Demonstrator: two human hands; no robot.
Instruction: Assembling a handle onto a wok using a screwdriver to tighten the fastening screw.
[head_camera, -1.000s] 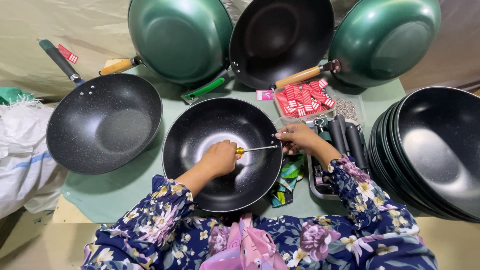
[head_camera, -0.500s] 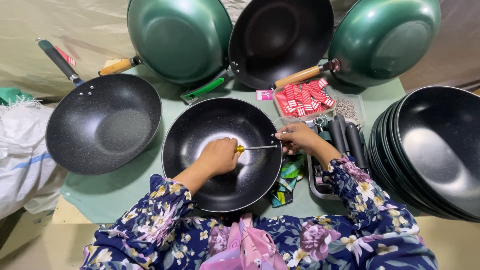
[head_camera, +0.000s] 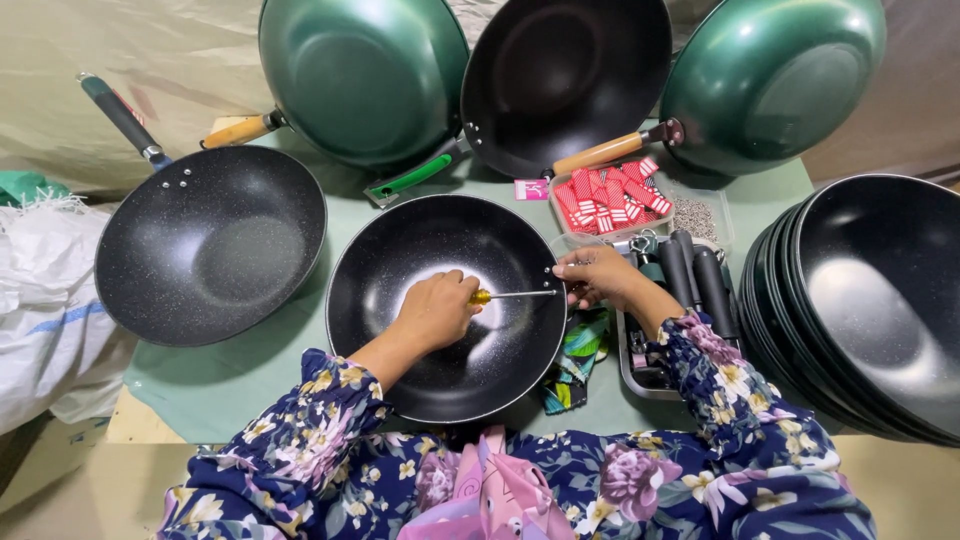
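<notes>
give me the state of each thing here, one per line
left hand: closed round the screwdriver handle, inside the pan
right hand: at the pan's right rim, fingers pinched
screwdriver: level, tip toward the rim
middle pan: flat on the mat, no handle on it
left pan: flat, handle fitted
green pans: propped up on edge
stack of pans: nested, without handles
tray of red tags: open

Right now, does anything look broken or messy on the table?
Nothing looks broken or spilled. The black pan under the left hand and screwdriver has no handle, unlike the speckled pan beside it. The right hand rests at its rim.
</notes>
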